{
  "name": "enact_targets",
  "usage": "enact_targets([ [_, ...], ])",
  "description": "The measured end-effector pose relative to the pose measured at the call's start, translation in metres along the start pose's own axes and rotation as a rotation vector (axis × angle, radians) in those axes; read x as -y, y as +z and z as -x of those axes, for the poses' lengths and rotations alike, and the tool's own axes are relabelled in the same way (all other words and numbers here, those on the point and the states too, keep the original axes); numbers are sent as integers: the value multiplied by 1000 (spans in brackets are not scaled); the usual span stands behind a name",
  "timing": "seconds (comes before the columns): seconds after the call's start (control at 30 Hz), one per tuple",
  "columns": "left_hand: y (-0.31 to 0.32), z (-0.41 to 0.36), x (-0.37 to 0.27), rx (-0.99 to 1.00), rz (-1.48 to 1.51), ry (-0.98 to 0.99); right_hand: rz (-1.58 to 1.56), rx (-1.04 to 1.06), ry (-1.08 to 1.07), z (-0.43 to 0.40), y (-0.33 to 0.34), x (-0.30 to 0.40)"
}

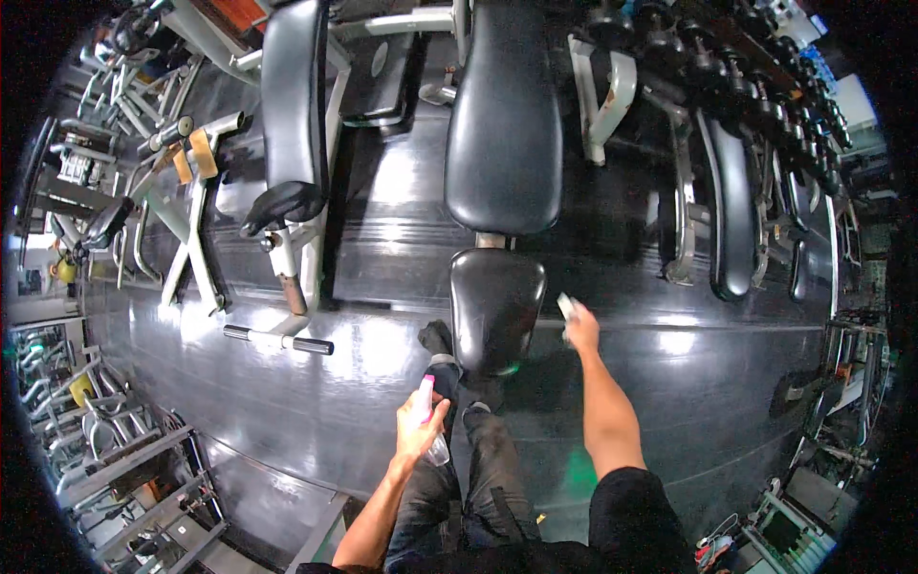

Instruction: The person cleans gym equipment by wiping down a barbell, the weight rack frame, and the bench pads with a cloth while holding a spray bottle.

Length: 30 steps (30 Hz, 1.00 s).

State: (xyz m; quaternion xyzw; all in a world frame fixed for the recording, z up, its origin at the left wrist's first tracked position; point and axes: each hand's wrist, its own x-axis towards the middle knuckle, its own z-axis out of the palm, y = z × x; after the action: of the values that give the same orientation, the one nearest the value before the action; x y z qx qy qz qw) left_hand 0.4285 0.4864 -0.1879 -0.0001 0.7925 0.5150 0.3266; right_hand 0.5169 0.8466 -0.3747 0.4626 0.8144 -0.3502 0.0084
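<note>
My left hand [418, 430] is wrapped around a clear spray bottle [438, 450] with a pink and white top, held above my legs. To the right, my right hand [582, 328] grips a pale cloth [566, 307], blurred and partly hidden by the fingers. Directly before me stands a gym bench with a black padded seat [496, 305] and a longer black backrest pad [505, 136]. The cloth is beside the seat's right edge, apart from it. Light reflects off both pads.
Another padded bench [294, 100] with a foot bar [278, 340] stands at left. Further benches [731, 215] line the right, below a dumbbell rack [746, 79]. Metal gym machines [93, 416] fill the left side. The dark floor [688, 402] is shiny.
</note>
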Motion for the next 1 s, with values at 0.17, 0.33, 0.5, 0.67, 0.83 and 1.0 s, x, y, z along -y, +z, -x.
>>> enact_targets([
  [0.17, 12, 42, 8, -80, -16, -7, -155, 14, 114, 144, -57, -101],
  [0.33, 33, 63, -3, -21, -91, -19, -343, -249, 406, 299, -59, -175],
  [0.5, 27, 77, -22, -2, -22, -10, -525, -290, 489, 366, -44, -155],
  [0.67, 38, 73, -33, 57, -107, 75, -732, -400, 583, 350, -27, -134],
  [0.83, 34, 71, -24, 15, -139, 86, -1264, -342, 634, 287, -31, -44],
  [1.0, 36, 65, -32, -63, -13, 42, -1786, -92, 565, 217, -41, 1],
])
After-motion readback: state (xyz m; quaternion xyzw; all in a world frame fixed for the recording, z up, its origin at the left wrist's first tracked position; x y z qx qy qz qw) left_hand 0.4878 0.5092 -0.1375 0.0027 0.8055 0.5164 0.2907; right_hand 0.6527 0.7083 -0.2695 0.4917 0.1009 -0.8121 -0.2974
